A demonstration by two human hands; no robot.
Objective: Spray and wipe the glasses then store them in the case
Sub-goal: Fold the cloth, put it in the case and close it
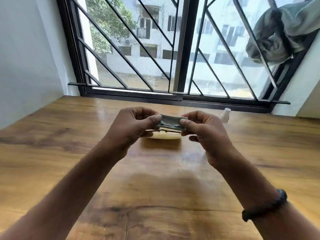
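The head view looks down along two bare forearms reaching out over a wooden table (69,135). Both hands are raised above the tabletop, near its middle. The left hand (133,123) and the right hand (202,129) pinch the two ends of a small pale grey-green cloth (170,121), stretching it flat between them. Each thumb presses on the near face of the cloth, with the other fingers curled behind it. So both hands are closed on the cloth.

Just under the cloth, thin dark pieces of the glasses (161,131) show between the hands. They are mostly hidden by the cloth and the fingers. It is not clear whether a hand also holds them or whether they rest on what lies below.

Under the hands a pale yellow case (166,136) lies on the table. Only its near edge is visible, and whether it is open or closed cannot be told.

To the right of the right hand, and farther back, a small white spray bottle (226,115) stands upright on the table, apart from the hand.

A dark bracelet (265,207) circles the right wrist.

Beyond the table is a window (183,49) with a dark frame and slanted bars. A bundle of grey-green fabric (280,32) hangs on the bars at the upper right.
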